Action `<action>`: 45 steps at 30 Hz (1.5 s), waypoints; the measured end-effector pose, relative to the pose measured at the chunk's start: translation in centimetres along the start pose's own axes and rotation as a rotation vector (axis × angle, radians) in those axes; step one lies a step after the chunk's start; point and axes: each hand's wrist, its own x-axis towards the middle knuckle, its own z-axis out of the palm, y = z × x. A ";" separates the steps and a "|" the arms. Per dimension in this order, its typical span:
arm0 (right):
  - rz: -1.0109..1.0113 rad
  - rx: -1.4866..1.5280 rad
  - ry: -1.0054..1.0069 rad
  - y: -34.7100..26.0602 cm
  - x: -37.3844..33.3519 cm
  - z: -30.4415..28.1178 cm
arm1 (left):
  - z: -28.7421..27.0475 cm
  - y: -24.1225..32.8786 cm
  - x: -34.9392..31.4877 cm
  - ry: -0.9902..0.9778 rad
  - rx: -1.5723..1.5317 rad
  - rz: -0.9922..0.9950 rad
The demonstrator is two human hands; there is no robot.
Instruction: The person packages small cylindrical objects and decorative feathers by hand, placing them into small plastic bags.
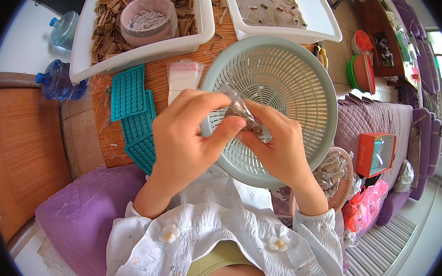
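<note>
Left hand: closed in a pinch on the upper end of a small clear packet, thumb and forefinger pressing it from the left.

Right hand: also closed on the packet, fingers gripping its lower end from the right. Both hands meet over the near rim of the basket.

Packet: crinkled clear film with small dark pieces inside, held above the basket's near-left edge, not resting on anything.

Basket: round, pale green, slotted; at the near edge of the table, its bowl bare where it shows.

Moulds: teal gridded sheets, stacked at the table's near-left edge.

Bags: flat stack of small clear bags, between moulds and basket.

Trays: left tray at the far edge, white, holding brown strips and a pink bowl; right tray with scattered small bits.

Handling note: judged from the grip, the film is thin and slippery. Best to keep both pinches close together and hold the packet over the basket, so anything that spills falls in.
</note>
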 end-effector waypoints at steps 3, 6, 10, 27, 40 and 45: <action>-0.031 -0.066 0.033 -0.1 -0.2 0.6 | 0.7 0.2 0.1 -0.012 0.035 0.076; -0.088 -0.189 0.125 0.0 -0.3 0.8 | 1.0 0.4 0.2 -0.001 -0.070 -0.001; -0.161 -0.427 0.186 -0.1 -0.5 0.4 | 0.7 1.0 1.1 -0.167 -0.179 -0.185; 0.065 0.167 0.175 0.5 -0.1 1.1 | 3.5 0.1 0.1 0.103 -0.813 -0.351; 0.194 0.251 0.260 1.6 0.4 0.8 | 5.4 0.1 -0.2 0.095 -1.353 -0.716; 0.127 0.315 0.196 1.3 0.2 0.2 | 5.0 -0.1 0.2 0.058 -1.204 -0.439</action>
